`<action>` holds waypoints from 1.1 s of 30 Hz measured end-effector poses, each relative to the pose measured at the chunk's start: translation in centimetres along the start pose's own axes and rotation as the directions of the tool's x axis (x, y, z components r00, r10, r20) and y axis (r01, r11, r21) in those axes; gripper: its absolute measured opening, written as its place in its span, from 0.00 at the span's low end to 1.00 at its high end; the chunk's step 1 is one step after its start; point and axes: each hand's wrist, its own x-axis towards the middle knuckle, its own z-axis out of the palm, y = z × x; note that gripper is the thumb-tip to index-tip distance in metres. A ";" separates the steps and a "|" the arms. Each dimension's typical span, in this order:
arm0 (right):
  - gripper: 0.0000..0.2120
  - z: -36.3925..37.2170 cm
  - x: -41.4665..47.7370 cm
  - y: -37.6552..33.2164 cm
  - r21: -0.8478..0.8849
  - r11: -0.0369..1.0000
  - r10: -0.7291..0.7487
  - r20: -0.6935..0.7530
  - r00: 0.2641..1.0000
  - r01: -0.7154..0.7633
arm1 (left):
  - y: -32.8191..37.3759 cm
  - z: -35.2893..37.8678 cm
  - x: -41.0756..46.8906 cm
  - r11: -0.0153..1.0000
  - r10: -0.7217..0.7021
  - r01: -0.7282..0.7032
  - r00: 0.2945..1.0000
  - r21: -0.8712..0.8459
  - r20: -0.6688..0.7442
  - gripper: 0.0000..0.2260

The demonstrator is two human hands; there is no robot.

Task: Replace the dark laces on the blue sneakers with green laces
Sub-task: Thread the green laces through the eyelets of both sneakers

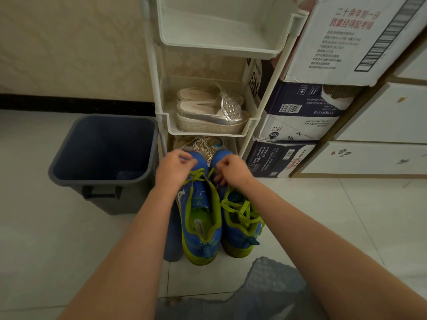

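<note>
Blue sneakers (203, 218) sit at the rack's (208, 133) foot, bin (101, 182) just left; my left hand (175, 168) and right hand (232, 168) pinch green laces (196, 177); open floor (323, 215) right.

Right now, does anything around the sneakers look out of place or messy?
Yes. On the right sneaker, the loose lace sprawls in an untied tangle over the opening. The left sneaker is laced only near its toe, where the left hand and right hand pinch the green lace.
</note>
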 end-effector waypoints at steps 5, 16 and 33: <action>0.10 -3.6 -0.9 -1.6 0.815 0.566 0.109 -0.222 0.969 0.123 | -2.2 -2.2 0.2 0.989 -0.147 0.147 0.989 0.026 -0.012 0.11; 0.10 -2.3 -1.4 -0.5 -0.602 0.734 -0.273 0.164 0.948 0.315 | -3.1 -2.8 -0.2 0.959 -0.226 0.171 0.944 0.228 0.242 0.10; 0.13 -5.7 -2.6 -1.5 -0.764 0.630 -0.096 -0.257 0.962 -0.141 | -0.9 -4.8 0.7 0.968 -0.198 0.186 0.979 0.168 0.057 0.05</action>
